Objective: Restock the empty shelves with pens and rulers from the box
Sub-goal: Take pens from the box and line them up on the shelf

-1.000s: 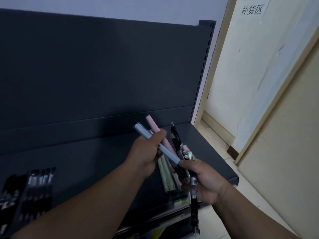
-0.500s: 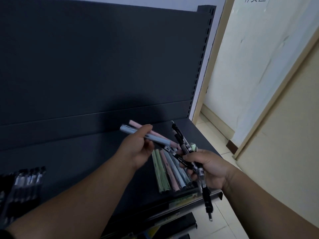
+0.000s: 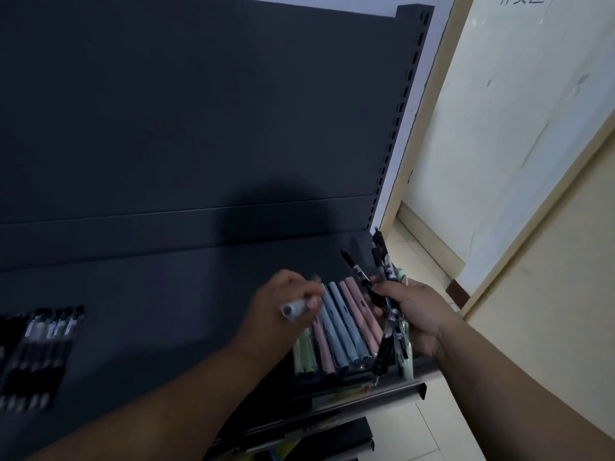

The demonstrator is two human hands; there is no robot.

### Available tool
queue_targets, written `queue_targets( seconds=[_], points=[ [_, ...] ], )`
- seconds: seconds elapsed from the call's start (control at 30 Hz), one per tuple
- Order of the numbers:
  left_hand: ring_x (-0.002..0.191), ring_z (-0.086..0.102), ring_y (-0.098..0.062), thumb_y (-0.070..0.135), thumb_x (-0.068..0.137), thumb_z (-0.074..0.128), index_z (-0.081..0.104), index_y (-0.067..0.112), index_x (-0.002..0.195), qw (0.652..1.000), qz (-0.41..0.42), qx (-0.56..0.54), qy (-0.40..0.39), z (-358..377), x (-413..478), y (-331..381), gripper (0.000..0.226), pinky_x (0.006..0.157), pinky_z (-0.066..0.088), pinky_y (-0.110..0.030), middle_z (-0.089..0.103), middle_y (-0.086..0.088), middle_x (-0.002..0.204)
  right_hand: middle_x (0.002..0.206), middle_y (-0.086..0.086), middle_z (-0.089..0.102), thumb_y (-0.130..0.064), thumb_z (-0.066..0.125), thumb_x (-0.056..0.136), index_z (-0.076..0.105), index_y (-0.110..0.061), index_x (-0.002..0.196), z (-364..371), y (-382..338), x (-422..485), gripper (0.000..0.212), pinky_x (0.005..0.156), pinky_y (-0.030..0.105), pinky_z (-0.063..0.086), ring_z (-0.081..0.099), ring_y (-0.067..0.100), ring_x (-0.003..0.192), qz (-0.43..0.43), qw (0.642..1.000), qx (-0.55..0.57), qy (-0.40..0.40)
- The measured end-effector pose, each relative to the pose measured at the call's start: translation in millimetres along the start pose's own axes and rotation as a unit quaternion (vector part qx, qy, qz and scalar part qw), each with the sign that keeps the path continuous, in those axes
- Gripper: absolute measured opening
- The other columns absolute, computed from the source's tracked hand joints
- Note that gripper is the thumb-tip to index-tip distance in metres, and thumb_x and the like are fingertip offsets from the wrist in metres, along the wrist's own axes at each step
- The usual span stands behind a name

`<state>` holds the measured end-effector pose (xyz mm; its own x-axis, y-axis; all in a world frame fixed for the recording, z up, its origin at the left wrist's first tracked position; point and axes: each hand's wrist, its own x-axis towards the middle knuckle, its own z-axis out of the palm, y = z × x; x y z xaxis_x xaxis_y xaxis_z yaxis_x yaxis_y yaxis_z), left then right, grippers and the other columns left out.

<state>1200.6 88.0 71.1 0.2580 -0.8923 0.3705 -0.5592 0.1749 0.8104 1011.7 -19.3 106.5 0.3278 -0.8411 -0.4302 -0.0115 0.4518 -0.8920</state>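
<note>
**Pen count on the dark shelf**

Far left on shelf (image 3: 166,294): packed black pens (image 3: 40,347) in a flat row, about six; exact count not readable through blur.

Centre: left hand (image 3: 283,314), fingers curled round one pale blue pen (image 3: 295,307), over the left edge of the pastel row.

Just right of it: pastel pens (image 3: 342,324) lying side by side near the front lip, seven counted. Two green, one pink, two blue, two pink.

Right: right hand (image 3: 416,311), fingers clenched on a bundle of black pens (image 3: 382,271), at least three, plus one green pen (image 3: 406,366). Full number not readable.
</note>
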Motion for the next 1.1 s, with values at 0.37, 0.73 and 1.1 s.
queue_targets(
  seconds=[0.37,0.73,1.1],
  points=[
    [0.101,0.053,-0.006,-0.008,0.08,0.063,0.069,0.014,0.115,0.961,0.014,0.244,-0.132,31.7,-16.5,-9.1,0.042,0.085,0.033,0.002,0.048,0.008,0.117,0.082,0.016,0.071,-0.002,0.064,0.087,0.068,-0.001,0.099,-21.8,-1.2,15.2,0.012,0.059,0.028,0.051,0.064,0.02,0.065,-0.01,0.996,-0.046,-0.077],
    [0.097,0.068,-0.026,-0.025,0.062,0.063,0.071,0.01,0.112,0.944,0.029,0.324,-0.05,24.9,-22.2,-7.8,0.062,0.072,0.059,-0.032,0.062,-0.011,0.122,0.082,0.018,0.071,0.0,0.065,0.086,0.067,0.001,0.101,-28.6,-5.7,15.8,0.015,0.056,0.025,0.054,0.067,0.02,0.068,-0.011,0.994,-0.023,-0.104],
    [0.126,0.049,-0.011,0.002,0.096,0.044,0.057,0.024,0.133,0.935,-0.087,0.329,-0.102,25.3,-8.2,-7.5,0.045,0.1,0.042,-0.019,0.034,0.006,0.149,0.081,0.017,0.072,0.0,0.066,0.086,0.068,-0.002,0.097,-30.4,-2.3,17.3,0.011,0.065,0.031,0.053,0.066,0.024,0.075,-0.003,0.996,-0.007,-0.093]
  ],
)
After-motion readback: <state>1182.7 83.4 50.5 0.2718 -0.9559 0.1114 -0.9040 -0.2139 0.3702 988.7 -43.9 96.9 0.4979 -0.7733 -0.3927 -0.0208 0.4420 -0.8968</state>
